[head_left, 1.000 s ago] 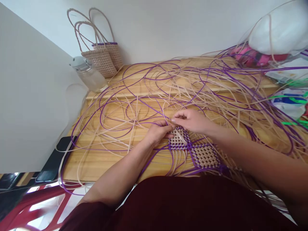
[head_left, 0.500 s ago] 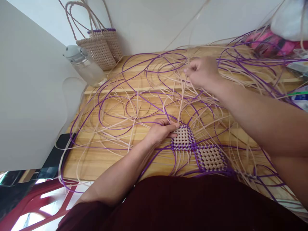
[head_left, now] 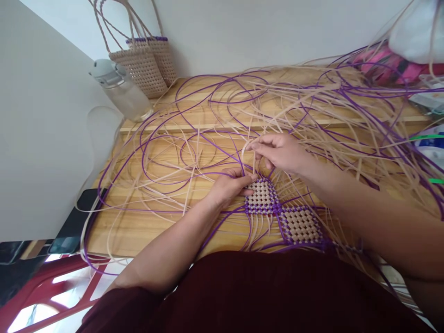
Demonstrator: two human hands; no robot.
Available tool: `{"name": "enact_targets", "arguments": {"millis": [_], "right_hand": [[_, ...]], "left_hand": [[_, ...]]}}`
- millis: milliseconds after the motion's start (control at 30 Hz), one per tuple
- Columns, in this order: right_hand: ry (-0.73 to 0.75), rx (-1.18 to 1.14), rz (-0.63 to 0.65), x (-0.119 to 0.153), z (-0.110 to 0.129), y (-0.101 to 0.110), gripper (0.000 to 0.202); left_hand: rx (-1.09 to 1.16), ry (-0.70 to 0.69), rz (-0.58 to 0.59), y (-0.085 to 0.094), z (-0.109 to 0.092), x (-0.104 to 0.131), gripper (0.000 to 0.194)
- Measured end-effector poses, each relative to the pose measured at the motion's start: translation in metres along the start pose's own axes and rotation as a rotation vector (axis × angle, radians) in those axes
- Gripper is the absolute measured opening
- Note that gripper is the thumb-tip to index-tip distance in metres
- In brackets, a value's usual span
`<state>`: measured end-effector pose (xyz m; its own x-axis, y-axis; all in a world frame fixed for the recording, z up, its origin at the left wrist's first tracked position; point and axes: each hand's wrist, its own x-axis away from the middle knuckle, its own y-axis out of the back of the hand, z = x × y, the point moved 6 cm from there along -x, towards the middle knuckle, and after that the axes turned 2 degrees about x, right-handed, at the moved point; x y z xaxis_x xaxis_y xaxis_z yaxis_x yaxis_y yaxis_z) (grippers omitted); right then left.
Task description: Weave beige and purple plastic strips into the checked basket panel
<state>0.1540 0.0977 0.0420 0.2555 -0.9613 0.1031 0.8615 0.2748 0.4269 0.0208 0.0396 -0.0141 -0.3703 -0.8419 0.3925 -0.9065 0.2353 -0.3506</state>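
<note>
My left hand (head_left: 231, 187) pinches the upper left corner of a woven square (head_left: 261, 198), beige with a purple border. Just above that square, my right hand (head_left: 274, 150) has its fingertips closed on a beige strip that rises from the weave near my left thumb. A second woven square (head_left: 301, 225) of the same pattern joins the first at its lower right corner. Long loose beige and purple strips fan out from both squares over the wooden table (head_left: 135, 238).
Two woven bags (head_left: 142, 69) and a clear bottle (head_left: 123, 92) stand at the back left. A dark phone (head_left: 74, 222) lies on the left edge. A pink bundle (head_left: 383, 67) and plastic packets (head_left: 430, 148) sit at the right. A red chair (head_left: 52, 291) shows below.
My right hand has come down and slightly left, from high over the strips to just above the woven square. My left hand keeps its hold on the corner.
</note>
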Motion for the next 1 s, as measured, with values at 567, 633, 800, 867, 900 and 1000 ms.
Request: {"name": "enact_targets", "arguments": {"millis": [567, 633, 800, 867, 900, 1000], "right_hand": [[-0.053, 0.350, -0.156, -0.037, -0.002, 0.016, 0.015], [0.060, 0.531, -0.336, -0.011, 0.015, 0.041, 0.021], [0.262, 0.581, 0.027, 0.043, 0.024, 0.009, 0.024], [0.294, 0.586, 0.127, 0.051, 0.022, -0.010, 0.027], [0.292, 0.612, 0.116, 0.052, 0.021, -0.015, 0.029], [0.259, 0.724, 0.054, 0.047, 0.017, -0.021, 0.030]], "left_hand": [[-0.166, 0.053, 0.112, 0.007, -0.006, 0.002, 0.032], [-0.292, 0.043, 0.162, 0.008, -0.010, 0.003, 0.032], [-0.374, -0.048, 0.156, 0.010, -0.014, 0.002, 0.021], [-0.329, -0.089, 0.142, 0.009, -0.012, 0.000, 0.021], [-0.309, -0.099, 0.133, 0.008, -0.011, -0.001, 0.021], [-0.281, -0.101, 0.068, 0.009, -0.008, -0.003, 0.020]]}}
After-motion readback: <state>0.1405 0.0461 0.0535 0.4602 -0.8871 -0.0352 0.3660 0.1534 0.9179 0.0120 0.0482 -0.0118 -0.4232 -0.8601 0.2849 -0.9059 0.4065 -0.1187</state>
